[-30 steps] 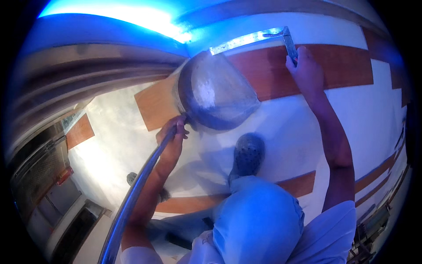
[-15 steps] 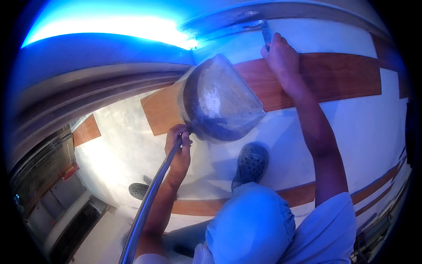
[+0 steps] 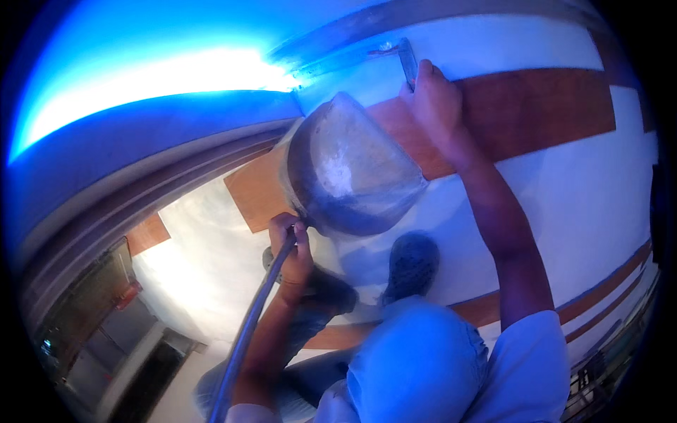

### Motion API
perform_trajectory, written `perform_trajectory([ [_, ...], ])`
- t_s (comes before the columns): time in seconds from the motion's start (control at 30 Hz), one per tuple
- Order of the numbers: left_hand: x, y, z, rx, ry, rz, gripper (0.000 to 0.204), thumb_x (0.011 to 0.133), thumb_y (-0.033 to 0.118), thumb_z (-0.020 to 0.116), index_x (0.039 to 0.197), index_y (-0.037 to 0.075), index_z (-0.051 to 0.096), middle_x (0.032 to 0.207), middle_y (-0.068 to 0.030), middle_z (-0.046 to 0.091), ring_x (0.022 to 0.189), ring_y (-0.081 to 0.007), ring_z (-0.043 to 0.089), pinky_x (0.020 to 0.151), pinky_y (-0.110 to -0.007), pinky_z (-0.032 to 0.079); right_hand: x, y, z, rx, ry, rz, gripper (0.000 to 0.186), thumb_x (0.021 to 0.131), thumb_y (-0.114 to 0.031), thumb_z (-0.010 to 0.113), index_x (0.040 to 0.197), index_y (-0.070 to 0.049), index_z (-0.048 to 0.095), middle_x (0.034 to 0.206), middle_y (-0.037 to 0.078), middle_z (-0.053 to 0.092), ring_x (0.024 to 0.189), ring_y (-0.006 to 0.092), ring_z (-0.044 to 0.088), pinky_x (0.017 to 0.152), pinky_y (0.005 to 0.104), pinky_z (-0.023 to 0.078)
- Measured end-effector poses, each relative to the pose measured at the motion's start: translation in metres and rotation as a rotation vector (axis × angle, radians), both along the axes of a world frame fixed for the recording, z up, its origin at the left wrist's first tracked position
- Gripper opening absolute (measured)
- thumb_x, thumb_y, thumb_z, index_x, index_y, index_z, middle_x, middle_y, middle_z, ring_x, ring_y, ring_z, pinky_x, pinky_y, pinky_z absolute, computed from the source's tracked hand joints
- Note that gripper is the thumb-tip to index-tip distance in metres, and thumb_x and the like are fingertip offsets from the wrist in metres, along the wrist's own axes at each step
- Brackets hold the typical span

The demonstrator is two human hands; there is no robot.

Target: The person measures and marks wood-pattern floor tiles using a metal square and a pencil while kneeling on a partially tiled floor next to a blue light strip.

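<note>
Here we are with both hands loaded: our left hand (image 3: 290, 247) has its fingers curled round a dark pole (image 3: 251, 317), right where that pole seems to meet the scoop-shaped pan (image 3: 352, 162). And there's the pan, between our two hands, rounded side toward the left one, straight edge slanting down from upper left to lower right and facing our right hand (image 3: 436, 99). That right hand is up and to the right, well apart from the pan, fingers wrapped on the short grip of an angled tool (image 3: 408, 65); the fingertips are partly hidden. The tool's long arm is blurred, but it seems to reach leftward, above the pan. So the pan lies down and left of the right hand's fingers, and it's our left hand that is nearer, just beside its rim. A shoe (image 3: 412, 264) stands below on the floor (image 3: 550, 183).
</note>
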State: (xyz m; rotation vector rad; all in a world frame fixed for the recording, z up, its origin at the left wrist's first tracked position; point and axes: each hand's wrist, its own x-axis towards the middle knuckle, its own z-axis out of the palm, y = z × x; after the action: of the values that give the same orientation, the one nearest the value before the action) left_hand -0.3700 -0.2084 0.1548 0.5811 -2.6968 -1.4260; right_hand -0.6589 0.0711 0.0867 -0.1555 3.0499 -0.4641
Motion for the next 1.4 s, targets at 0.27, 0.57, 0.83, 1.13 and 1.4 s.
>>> perform_trajectory([
  [0.27,0.001,0.006,-0.006,-0.050,0.061,-0.027,0.016,0.111,0.014,0.052,0.105,0.000,0.058,0.109,-0.0128,0.054,0.079,-0.0149,0.057,0.062,-0.026,0.052,-0.003,-0.019,-0.006,-0.021,0.114,0.037,0.029,0.093,-0.027,0.071,0.104,-0.002,0.059,0.093,0.018,0.071,0.072,0.0358,0.076,0.061,0.0473,0.062],
  [0.57,-0.001,0.005,-0.001,-0.015,0.045,-0.014,0.017,0.111,0.016,0.052,0.107,0.000,0.057,0.110,-0.0131,0.054,0.078,-0.0146,0.058,0.062,-0.026,0.052,0.002,-0.045,-0.011,-0.051,0.080,0.017,0.029,0.093,-0.027,0.072,0.103,-0.003,0.061,0.094,0.018,0.072,0.074,0.0359,0.076,0.061,0.0466,0.063],
  [0.83,-0.003,-0.001,0.004,-0.036,0.015,-0.037,0.015,0.110,0.013,0.051,0.108,0.000,0.057,0.110,-0.0129,0.054,0.076,-0.0144,0.058,0.063,-0.026,0.053,-0.010,-0.041,-0.012,-0.079,0.026,0.030,0.025,0.093,-0.024,0.067,0.102,-0.002,0.059,0.093,0.019,0.071,0.076,0.0388,0.074,0.065,0.0514,0.061],
  [1.13,-0.003,0.005,0.008,-0.076,0.028,-0.024,0.017,0.110,0.016,0.053,0.105,0.001,0.058,0.109,-0.0138,0.054,0.079,-0.0182,0.059,0.067,-0.029,0.053,0.001,-0.066,-0.012,-0.158,-0.015,0.057,0.027,0.092,-0.024,0.069,0.103,-0.001,0.060,0.092,0.020,0.071,0.076,0.0404,0.073,0.067,0.0527,0.060],
  [1.4,-0.008,0.006,0.014,-0.049,0.016,-0.023,0.018,0.112,0.016,0.051,0.105,0.001,0.058,0.110,-0.0130,0.054,0.077,-0.0155,0.058,0.066,-0.028,0.052,-0.001,-0.059,-0.001,-0.202,-0.128,0.021,0.030,0.094,-0.025,0.070,0.105,0.000,0.060,0.096,0.021,0.073,0.080,0.0395,0.075,0.070,0.0535,0.061],
])
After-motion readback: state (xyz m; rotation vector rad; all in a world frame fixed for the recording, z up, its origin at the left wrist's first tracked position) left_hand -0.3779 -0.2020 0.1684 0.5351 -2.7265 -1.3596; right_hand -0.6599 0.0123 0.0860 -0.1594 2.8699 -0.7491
